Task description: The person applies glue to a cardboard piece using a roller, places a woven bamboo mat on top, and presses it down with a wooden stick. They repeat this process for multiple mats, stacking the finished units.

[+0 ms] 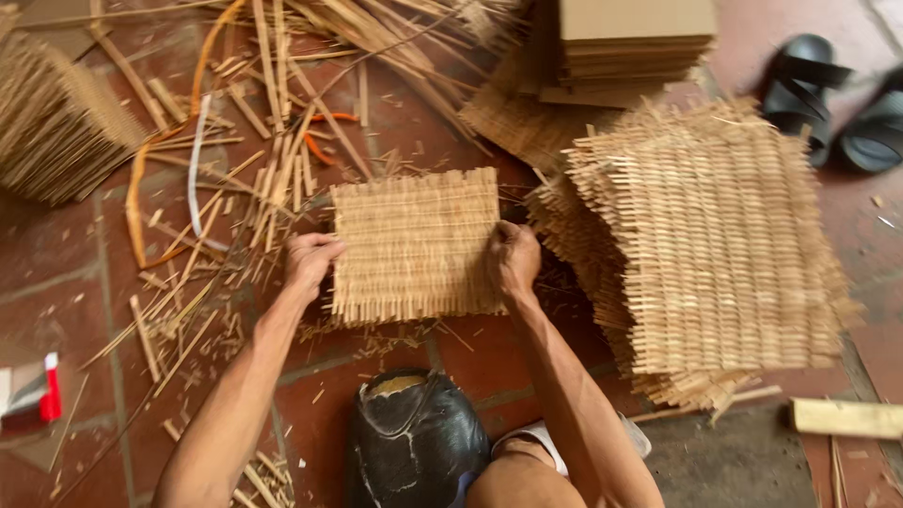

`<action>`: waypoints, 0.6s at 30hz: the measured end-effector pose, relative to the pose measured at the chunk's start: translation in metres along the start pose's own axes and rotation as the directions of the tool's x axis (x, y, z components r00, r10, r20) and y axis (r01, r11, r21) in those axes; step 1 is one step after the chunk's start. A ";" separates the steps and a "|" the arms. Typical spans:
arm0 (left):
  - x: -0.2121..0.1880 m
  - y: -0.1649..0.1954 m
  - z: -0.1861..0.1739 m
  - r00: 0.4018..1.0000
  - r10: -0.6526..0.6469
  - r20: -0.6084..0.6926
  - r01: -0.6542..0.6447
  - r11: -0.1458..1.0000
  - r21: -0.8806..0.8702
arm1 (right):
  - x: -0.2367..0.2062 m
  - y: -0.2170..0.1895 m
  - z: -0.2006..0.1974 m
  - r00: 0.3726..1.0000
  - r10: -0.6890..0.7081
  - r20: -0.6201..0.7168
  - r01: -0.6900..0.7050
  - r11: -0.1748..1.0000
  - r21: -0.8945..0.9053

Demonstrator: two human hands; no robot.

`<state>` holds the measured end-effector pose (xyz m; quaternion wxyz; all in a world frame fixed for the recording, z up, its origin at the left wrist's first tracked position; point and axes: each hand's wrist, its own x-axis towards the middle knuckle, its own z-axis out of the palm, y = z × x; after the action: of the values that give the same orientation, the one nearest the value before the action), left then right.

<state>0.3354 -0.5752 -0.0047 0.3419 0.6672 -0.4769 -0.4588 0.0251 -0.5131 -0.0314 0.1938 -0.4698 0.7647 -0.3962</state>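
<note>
I am looking down at a square woven mat that is lying flat on the red tiled floor, right in front of me between both hands. My left hand is closing its fingers on the mat's left edge, and my right hand is gripping the right edge, thumb lying on top of the weave. Just beside the right hand, a tall stack of similar woven mats is sitting slightly fanned out, its near corner almost touching the mat I am holding. Loose cane strips and short offcuts are littering the tiles to the left of the left hand. A pile of cut boards is resting at the top of the view, behind the stack, with a pair of dark sandals lying well apart to the right. A worn black bag is sitting near my knees, below the mat.
</note>
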 end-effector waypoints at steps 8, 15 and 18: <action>0.012 -0.002 -0.006 0.986 -0.142 -0.083 0.148 0.986 0.077 | 0.006 -0.007 0.009 1.000 -0.022 0.012 0.023 0.997 -0.070; 0.020 -0.014 -0.008 0.990 -0.129 -0.054 0.133 0.989 0.066 | 0.007 0.003 0.017 0.999 -0.017 0.040 0.020 0.998 -0.057; 0.021 -0.012 -0.008 0.983 -0.177 -0.049 0.181 0.979 0.093 | 0.009 0.001 0.019 0.998 -0.069 -0.004 0.068 0.991 -0.116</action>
<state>0.3493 -0.5916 -0.0184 0.2760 0.7323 -0.4297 -0.4504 0.0326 -0.5289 -0.0429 0.1493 -0.5047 0.7705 -0.3596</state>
